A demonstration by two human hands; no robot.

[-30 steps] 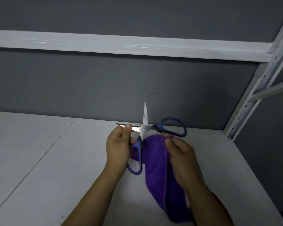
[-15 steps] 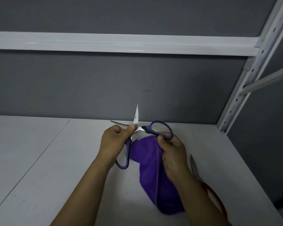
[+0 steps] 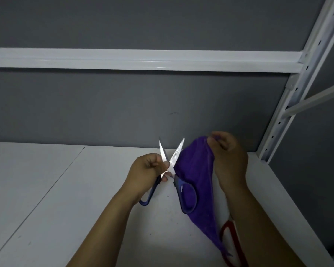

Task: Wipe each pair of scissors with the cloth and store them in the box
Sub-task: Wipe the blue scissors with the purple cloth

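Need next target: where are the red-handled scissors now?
Head view, lower right: red-handled scissors lie on the shelf, beside the right forearm, partly covered by the purple cloth's hanging end.

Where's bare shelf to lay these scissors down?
Left of the left hand holding the blue scissors, the shelf lies bare to the wall. The right side is crowded: cloth, right hand and red scissors near the post.

Left hand (image 3: 146,171) curled gripping, right hand (image 3: 228,158) raised higher, fingers pinching

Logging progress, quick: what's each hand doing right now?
Left hand: holding the blue scissors, blades apart.
Right hand: holding the purple cloth.
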